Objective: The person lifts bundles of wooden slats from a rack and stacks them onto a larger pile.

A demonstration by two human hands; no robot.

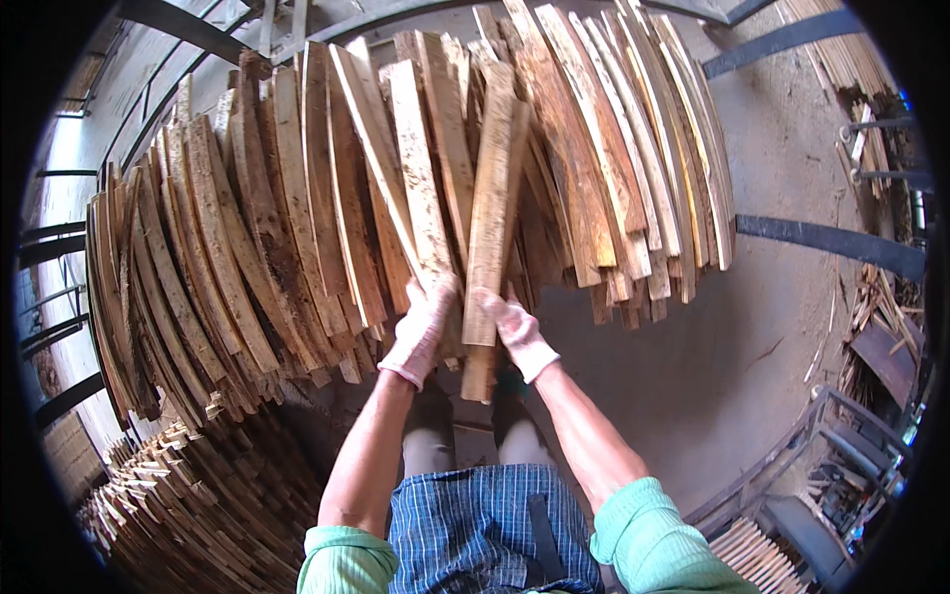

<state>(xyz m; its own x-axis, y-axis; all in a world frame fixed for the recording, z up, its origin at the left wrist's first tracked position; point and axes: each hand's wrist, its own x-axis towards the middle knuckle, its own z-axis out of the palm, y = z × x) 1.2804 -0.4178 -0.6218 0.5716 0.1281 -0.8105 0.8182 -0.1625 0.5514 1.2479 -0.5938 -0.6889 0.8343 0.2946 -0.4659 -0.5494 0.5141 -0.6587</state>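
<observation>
Rough-sawn wooden slats (282, 228) lie side by side in a wide heap in front of me, their near ends towards my body. My left hand (424, 332), in a pale knit glove, is closed around the near end of a light slat (421, 178) with dark specks. In a matching glove, my right hand (520, 332) grips the side of a browner slat (490, 198), whose near end sticks out past the other slats towards me. These two slats lean towards each other at their near ends. Some fingers of both hands are hidden by the wood.
Dark metal bars (831, 243) flank the heap. A lower stack of slats (198, 495) stands at the near left. To the right are the concrete floor (772, 327), wood scraps (876, 322) and a metal frame (762, 470) with slats beside it.
</observation>
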